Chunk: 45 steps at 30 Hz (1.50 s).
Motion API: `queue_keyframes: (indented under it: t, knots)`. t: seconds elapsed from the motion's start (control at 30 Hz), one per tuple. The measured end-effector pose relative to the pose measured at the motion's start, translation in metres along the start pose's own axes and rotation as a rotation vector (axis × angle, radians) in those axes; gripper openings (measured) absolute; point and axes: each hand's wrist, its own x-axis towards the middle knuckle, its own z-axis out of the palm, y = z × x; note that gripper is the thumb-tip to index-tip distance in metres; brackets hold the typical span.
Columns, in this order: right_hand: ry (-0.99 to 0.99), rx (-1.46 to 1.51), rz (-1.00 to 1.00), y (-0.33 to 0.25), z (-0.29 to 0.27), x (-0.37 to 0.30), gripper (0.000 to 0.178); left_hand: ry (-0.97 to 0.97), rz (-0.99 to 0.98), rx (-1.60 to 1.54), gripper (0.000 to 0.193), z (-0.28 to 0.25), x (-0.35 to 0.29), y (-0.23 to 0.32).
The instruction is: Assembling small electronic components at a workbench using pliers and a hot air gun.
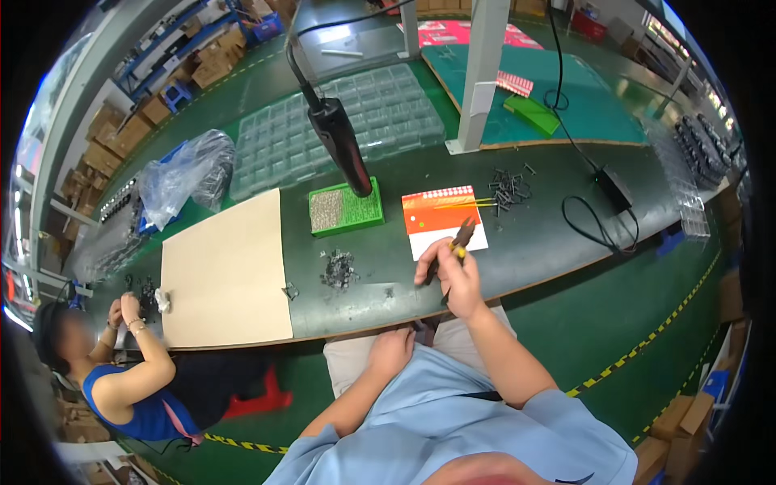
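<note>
My right hand is closed around a pair of pliers with dark jaws and black-and-yellow handles. The jaws point up and away, above an orange-and-white card on the dark bench. Thin yellow sticks lie across that card. My left hand rests on my lap by the bench edge, fingers laid out and holding nothing. Left of the card sits a green tray of small metal screws, with a black electric screwdriver hanging over it. Small dark parts are heaped nearer me.
Dark pin-like parts lie right of the card, then a power adapter with looped cable. A beige sheet covers the left side. Clear compartment trays lie beyond. A co-worker handles small parts at far left.
</note>
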Motion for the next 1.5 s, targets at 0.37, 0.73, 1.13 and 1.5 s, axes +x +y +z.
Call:
queue_keyframes:
  t: [0.37, 0.73, 1.13, 1.5]
  knots:
    - [-0.063, 0.525, 0.074, -0.009, -0.008, 0.009, 0.059, 0.493, 0.492, -0.428, 0.009, -0.122, -0.005, 0.087]
    - [0.029, 0.375, 0.017, -0.007, -0.005, 0.006, 0.051, 0.432, 0.124, -0.593, 0.017, -0.15, 0.042, 0.095]
    - [-0.099, 0.028, 0.08, -0.017, 0.003, 0.004, 0.04, 0.632, 0.171, -0.408, 0.018, -0.159, 0.048, 0.089]
    - [-0.113, -0.103, 0.084, -0.025, 0.005, 0.001, 0.047, 0.431, 0.067, -0.387, 0.031, -0.174, 0.042, 0.099]
